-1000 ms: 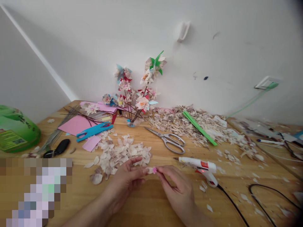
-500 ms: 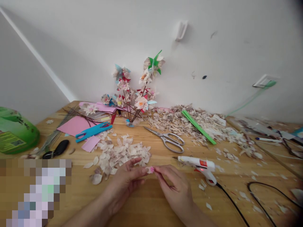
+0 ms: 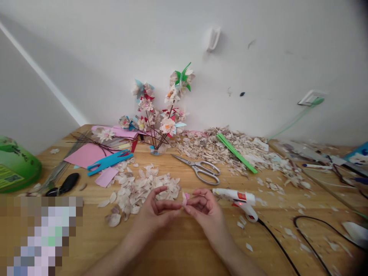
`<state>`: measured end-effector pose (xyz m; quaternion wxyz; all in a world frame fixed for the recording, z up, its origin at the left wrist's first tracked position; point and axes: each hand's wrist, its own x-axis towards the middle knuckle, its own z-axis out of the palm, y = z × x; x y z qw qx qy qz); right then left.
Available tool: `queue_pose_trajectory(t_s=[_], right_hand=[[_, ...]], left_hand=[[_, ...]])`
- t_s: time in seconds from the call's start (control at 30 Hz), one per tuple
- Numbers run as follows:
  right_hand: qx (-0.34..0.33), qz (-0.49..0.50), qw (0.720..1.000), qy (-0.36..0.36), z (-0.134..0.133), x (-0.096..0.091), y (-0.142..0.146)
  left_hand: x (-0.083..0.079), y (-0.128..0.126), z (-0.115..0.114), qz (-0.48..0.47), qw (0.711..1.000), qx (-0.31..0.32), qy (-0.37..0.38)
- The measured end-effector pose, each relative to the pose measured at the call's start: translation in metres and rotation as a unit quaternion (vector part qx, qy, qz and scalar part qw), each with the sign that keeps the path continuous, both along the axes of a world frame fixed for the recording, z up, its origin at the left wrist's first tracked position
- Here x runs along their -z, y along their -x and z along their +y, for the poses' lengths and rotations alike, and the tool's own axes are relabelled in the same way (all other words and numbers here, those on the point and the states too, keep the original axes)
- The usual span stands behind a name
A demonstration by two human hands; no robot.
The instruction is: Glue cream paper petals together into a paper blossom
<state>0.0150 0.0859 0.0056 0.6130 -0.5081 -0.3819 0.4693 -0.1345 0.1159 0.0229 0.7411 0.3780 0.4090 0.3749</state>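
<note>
A small flower (image 3: 185, 198), pink inside with a pale petal around it, is pinched between both hands over the front of the table. My left hand (image 3: 156, 209) touches it from the left with thumb and forefinger. From the right, my right hand (image 3: 205, 211) grips it between thumb and fingers. Just behind my left hand lies a pile of loose pale petals (image 3: 143, 188). A white glue gun (image 3: 238, 197) with a lit red light rests beside my right hand. Behind them are silver-handled scissors (image 3: 201, 168), blades partly apart.
Finished flowers on brown stems stand in a small clear holder (image 3: 155, 150) near the wall. A wide heap of petals (image 3: 201, 147) covers the back, with green strips (image 3: 237, 153) on it. Blue strips (image 3: 109, 161), pink paper (image 3: 83, 155) and a green bottle (image 3: 18, 165) lie left. A black cord (image 3: 277, 245) runs right.
The flower has turned in my fingers, and more of its pale petal now shows upright. My right hand's fingers have curled higher around it. The whole view has shifted slightly.
</note>
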Motion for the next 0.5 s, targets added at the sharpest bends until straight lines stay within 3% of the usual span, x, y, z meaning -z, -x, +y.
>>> queue_pose_trajectory(t_s=[0.1,0.27,0.5], right_hand=[[-0.008,-0.002,1.000,-0.003,-0.002,0.003,0.001],[-0.028,-0.102,0.994,-0.022,-0.007,0.005,0.005],[-0.016,-0.204,0.973,-0.111,-0.016,0.007,0.007]], left_hand=[[0.006,-0.002,0.001,0.070,0.994,-0.019,-0.082],[0.005,-0.002,-0.001,0.110,0.975,-0.047,-0.187],[0.005,-0.001,-0.007,0.141,0.949,-0.069,-0.273]])
